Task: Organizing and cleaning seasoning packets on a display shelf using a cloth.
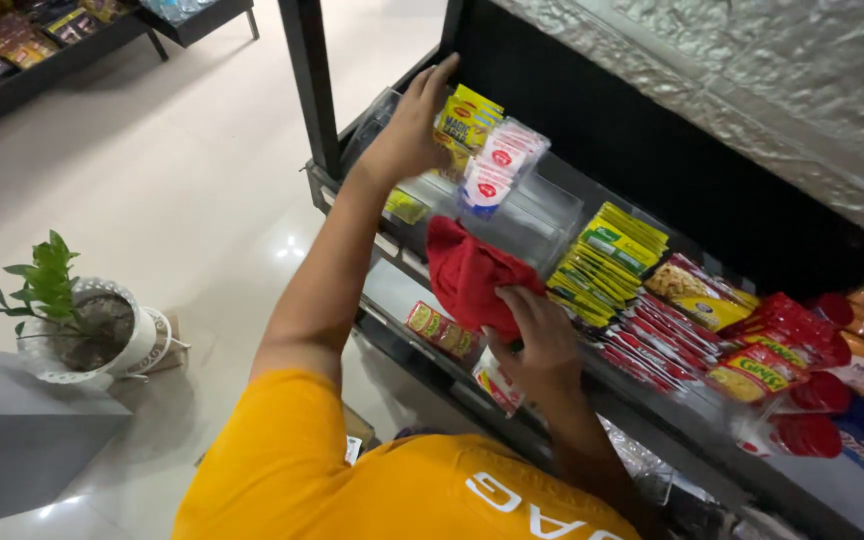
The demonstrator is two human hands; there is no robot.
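Left hand [414,125] gripped yellow sachets [467,122] upright in a clear shelf bin [542,215]; right hand [542,345] clenched a red cloth [472,275], bunched above its fingers [512,305], just below the bin

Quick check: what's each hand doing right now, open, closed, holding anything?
Left hand: closed around a stack of yellow sachets at the clear shelf bin.
Right hand: closed on a red cloth.

A bright orange short-sleeved shirt [352,480] with white block letters fills the lower middle; both forearms are bare.
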